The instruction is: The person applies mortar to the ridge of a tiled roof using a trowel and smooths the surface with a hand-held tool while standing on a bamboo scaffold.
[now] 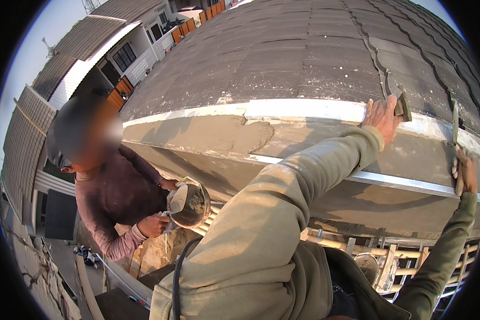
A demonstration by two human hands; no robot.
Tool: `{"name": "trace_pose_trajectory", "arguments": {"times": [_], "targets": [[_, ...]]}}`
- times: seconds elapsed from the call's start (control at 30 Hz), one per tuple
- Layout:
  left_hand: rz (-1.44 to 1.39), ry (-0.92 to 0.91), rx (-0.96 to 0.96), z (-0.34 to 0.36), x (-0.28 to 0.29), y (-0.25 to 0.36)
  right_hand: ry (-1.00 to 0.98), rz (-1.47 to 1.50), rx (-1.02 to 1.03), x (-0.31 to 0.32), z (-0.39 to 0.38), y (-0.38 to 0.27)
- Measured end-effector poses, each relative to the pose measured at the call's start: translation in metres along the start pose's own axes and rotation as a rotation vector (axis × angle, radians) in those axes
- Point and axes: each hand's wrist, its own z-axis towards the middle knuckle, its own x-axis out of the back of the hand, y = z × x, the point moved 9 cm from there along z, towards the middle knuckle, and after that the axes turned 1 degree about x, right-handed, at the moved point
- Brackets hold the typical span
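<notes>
My left hand (381, 118), at the end of the long olive sleeve, rests at the upper edge of the plastered band below the roof. Its fingers are closed against a small dark grey, block-like piece (404, 108), whose kind I cannot make out. At the far right, my right hand (465, 169) is curled at the lower end of a thin upright trowel (455, 121); its grip is partly hidden. Under my left hand runs a long white strip (309, 109). Wet grey plaster (208, 133) covers the band, and a metal straightedge (394, 182) lies along its lower edge.
At left a co-worker (117, 197) in a maroon shirt holds a bucket (191, 205) containing grey mortar. Dark roof tiles (261, 69) slope up beyond the band. Bamboo scaffolding (400, 271) and another bucket (366, 264) are below. Houses (117, 53) stand farther off.
</notes>
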Motion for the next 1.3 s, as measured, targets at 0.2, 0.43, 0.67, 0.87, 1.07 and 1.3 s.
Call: {"name": "trace_pose_trajectory", "arguments": {"times": [0.2, 0.43, 0.67, 0.87, 1.07, 1.3], "targets": [[0.031, -0.013, 0.006, -0.003, 0.006, 0.007, 0.008, 0.031, -0.017, 0.003, -0.001, 0.004], [0.017, 0.018, 0.030, -0.003, 0.004, -0.001, -0.006, -0.028, -0.011, 0.007, 0.001, 0.007], [0.029, 0.128, -0.028, 0.005, 0.003, -0.010, 0.002, -0.047, -0.023, 0.004, -0.002, 0.003], [0.031, 0.158, -0.058, 0.006, -0.001, -0.014, 0.012, -0.028, -0.021, 0.000, -0.010, -0.004], [0.033, 0.115, -0.016, 0.009, -0.004, -0.017, -0.003, -0.022, -0.028, 0.005, 0.001, 0.009], [0.012, 0.110, 0.010, 0.009, -0.004, -0.019, -0.077, 0.092, -0.050, 0.011, 0.012, 0.033]]}}
